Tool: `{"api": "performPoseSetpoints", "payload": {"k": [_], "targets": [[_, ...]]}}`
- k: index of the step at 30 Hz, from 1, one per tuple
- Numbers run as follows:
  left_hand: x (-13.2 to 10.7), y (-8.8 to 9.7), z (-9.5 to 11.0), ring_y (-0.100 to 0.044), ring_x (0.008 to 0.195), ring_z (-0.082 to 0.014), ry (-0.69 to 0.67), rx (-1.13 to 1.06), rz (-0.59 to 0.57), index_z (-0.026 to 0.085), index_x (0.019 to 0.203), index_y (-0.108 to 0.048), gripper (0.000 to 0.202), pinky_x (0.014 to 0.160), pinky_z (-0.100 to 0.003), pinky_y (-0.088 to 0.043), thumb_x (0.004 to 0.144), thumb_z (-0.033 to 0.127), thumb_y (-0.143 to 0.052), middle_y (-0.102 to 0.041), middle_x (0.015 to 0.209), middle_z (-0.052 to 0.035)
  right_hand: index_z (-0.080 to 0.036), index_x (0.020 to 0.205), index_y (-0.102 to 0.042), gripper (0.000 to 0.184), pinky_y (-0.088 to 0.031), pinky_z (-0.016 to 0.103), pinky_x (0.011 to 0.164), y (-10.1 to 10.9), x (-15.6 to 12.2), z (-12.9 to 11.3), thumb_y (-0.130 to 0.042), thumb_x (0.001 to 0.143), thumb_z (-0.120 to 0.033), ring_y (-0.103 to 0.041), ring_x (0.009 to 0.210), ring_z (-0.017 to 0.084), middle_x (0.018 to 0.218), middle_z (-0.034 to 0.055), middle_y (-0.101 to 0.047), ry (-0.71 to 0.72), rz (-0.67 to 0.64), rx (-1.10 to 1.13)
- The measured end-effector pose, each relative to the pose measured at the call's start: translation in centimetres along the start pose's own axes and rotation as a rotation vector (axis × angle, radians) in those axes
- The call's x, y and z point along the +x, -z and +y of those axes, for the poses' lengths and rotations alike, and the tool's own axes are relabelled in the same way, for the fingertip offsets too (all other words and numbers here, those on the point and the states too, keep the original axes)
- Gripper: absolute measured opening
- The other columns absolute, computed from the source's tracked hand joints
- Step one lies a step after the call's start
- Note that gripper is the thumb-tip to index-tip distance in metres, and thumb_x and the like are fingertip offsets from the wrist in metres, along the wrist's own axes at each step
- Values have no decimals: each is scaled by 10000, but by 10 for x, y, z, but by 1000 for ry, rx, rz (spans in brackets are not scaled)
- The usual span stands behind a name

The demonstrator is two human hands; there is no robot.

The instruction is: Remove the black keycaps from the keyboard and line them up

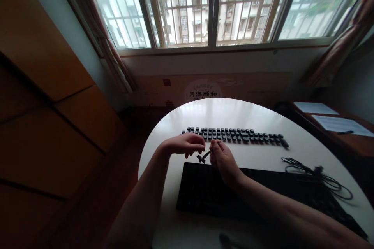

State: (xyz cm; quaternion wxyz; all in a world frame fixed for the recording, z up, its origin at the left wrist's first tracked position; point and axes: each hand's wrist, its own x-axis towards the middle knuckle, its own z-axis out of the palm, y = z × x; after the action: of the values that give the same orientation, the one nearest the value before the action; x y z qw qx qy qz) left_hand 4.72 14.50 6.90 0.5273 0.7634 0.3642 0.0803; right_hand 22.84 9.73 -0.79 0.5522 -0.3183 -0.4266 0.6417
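My right hand is closed around a slim dark tool with a flared, forked-looking end; its exact kind is not clear. That end points down and left, just past the far edge of a black keyboard. My left hand hovers to the left of the tool, fingers loosely bent and apart, with nothing visible in it. Behind both hands, black keycaps stand in long rows on the white round table. My right forearm covers part of the keyboard.
A coiled black cable lies on the table at the right. Near the front edge is a blurred dark object. A brown side table with papers and a pen stands at the right, and a wooden cabinet at the left.
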Motion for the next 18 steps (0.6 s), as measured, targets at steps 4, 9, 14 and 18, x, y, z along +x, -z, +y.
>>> {"api": "performPoseSetpoints", "payload": {"k": [4, 9, 14, 18], "targets": [[-6, -1, 6, -602, 655, -132, 18, 42, -29, 162, 922, -628, 329, 483, -203, -506, 825, 469, -693, -622, 819, -14, -214, 786, -451, 455, -240, 161, 363, -2, 1, 1, -649, 839, -620, -294, 389, 53, 468, -121, -371, 15, 9, 29], [-4, 0, 1, -605, 638, -129, 52, -4, -70, 161, 870, -622, 331, 475, -201, -513, 791, 459, -743, -617, 769, 1, -217, 778, -441, 471, -240, 172, 368, -5, -1, -2, -614, 838, -652, -315, 395, 61, 496, -109, -385, 40, 23, -17], [-2, 6, -10, -575, 599, -103, 34, -128, -109, 147, 837, -622, 339, 463, -176, -473, 752, 429, -790, -642, 762, -9, -213, 786, -448, 494, -243, 181, 372, -4, 1, 3, -565, 848, -689, -313, 401, 65, 500, -106, -382, 42, -3, -63], [-8, 14, -20, -550, 595, -99, 20, -212, -56, 143, 808, -608, 355, 483, -185, -473, 717, 413, -818, -606, 714, 1, -210, 786, -452, 492, -253, 184, 381, -1, 2, 7, -566, 854, -685, -322, 417, 70, 505, -103, -384, 85, 0, -91]]}}
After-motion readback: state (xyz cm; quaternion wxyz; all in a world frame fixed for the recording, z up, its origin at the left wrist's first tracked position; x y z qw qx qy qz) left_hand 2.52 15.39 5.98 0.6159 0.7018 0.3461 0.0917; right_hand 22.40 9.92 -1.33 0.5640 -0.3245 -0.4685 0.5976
